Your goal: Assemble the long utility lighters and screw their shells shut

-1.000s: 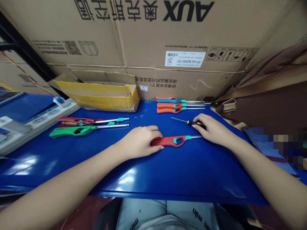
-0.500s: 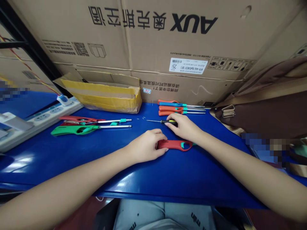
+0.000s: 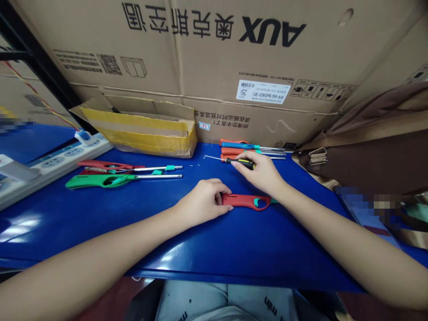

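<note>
My left hand (image 3: 209, 200) grips the butt end of a red long-necked lighter (image 3: 242, 201) lying on the blue table. The lighter's trigger loop points right, and its front end is partly hidden behind my right forearm. In my right hand (image 3: 262, 169) is a screwdriver (image 3: 241, 163) with a black and yellow handle, held above the table with its thin shaft pointing left. A tiny pale piece (image 3: 204, 157) clings to its tip. Just below and left of the tip lie small pale slivers (image 3: 191, 165), too small to name.
Several orange and blue lighters (image 3: 239, 145) lie behind my right hand. To the left are a green lighter (image 3: 100, 180) and red lighter parts (image 3: 96, 165), beside a white power strip (image 3: 67, 157). A yellow-taped carton (image 3: 143, 133) stands at the back, against a large cardboard box (image 3: 207, 62).
My right hand has raised the screwdriver from the table, and one of the pale slivers has come up on its tip. The left hand stays on the red lighter.
</note>
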Tool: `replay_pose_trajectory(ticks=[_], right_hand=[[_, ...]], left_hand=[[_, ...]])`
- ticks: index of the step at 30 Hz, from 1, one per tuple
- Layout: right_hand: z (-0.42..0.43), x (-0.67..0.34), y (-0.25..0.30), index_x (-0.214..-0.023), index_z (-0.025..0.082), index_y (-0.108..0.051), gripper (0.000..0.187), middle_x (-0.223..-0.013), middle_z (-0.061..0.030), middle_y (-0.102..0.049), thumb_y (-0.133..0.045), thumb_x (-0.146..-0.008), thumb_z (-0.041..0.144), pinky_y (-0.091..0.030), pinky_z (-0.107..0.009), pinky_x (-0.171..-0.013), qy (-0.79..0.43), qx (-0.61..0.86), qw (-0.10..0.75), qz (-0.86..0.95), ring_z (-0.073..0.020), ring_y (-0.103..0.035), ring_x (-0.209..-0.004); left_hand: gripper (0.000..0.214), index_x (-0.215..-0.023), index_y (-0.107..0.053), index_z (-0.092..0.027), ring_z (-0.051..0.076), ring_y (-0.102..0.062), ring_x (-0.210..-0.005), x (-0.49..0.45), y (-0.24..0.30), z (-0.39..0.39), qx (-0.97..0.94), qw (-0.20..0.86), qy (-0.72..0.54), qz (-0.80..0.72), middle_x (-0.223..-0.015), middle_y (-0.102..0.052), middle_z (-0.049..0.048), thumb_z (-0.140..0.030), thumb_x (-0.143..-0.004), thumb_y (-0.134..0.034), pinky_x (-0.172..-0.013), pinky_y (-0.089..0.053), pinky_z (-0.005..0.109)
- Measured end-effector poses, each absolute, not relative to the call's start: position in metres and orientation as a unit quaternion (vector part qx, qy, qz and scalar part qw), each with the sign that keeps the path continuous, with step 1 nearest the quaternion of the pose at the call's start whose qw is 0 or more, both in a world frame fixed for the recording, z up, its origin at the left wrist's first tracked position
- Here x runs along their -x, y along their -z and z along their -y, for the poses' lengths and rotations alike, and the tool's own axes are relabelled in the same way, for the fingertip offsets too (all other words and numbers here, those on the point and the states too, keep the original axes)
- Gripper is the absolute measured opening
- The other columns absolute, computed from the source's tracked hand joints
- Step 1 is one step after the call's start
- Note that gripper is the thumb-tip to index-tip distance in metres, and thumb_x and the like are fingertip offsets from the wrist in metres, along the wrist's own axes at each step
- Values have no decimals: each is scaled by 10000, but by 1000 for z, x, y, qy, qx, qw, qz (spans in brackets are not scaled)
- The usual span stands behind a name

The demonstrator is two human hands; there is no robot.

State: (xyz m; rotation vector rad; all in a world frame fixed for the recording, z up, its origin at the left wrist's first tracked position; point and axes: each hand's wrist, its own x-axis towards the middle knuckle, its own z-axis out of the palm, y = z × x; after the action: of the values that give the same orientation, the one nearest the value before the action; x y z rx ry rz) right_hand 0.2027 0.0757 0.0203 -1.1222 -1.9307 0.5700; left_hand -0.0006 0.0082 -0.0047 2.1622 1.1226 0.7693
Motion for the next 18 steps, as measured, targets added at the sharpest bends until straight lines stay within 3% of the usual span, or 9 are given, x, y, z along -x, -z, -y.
replay_pose_trajectory(ticks=[2,4,6,12,18], right_hand=[[-68,-214,-25,-835,196,-735,189,-858,-56,-751,-773,-841,381,-528,-345,-736,-265,465,437,723,-207,-671,-776],[-59,-225,-29,-826,190,-735,274,-721,-20,-693,-791,-825,458,-454,-283,-538,-319,481,456,678,-140,-569,-563],[-49,-235,-32,-842,187,-731,342,-661,2,-649,-808,-801,517,-378,-248,-439,-377,488,475,628,-102,-484,-474],[-32,-249,-36,-808,204,-664,398,-548,58,-541,-917,-665,477,-311,-200,-366,-485,479,536,498,-63,-377,-425],[-32,-253,-29,-650,202,-590,411,-477,92,-388,-904,-680,464,-271,-187,-376,-519,453,573,444,-44,-289,-422]], left_hand=[[274,-1015,-782,-122,106,-668,-641,-1,5,-7,-801,306,-293,-422,-924,-718,42,-178,-762,-870,-628,-585,240],[294,-1031,-784,-126,106,-683,-660,-2,6,-6,-795,322,-296,-421,-952,-729,48,-177,-757,-877,-633,-598,235],[307,-1054,-784,-127,111,-695,-687,-3,6,-4,-791,336,-296,-417,-967,-737,53,-168,-762,-870,-642,-609,231],[348,-1129,-798,-163,142,-690,-748,-5,5,-2,-806,331,-281,-401,-1000,-767,58,-182,-788,-860,-681,-601,273],[321,-1146,-806,-192,193,-725,-862,-9,6,-2,-819,313,-273,-395,-1023,-781,57,-197,-827,-845,-812,-595,337]])
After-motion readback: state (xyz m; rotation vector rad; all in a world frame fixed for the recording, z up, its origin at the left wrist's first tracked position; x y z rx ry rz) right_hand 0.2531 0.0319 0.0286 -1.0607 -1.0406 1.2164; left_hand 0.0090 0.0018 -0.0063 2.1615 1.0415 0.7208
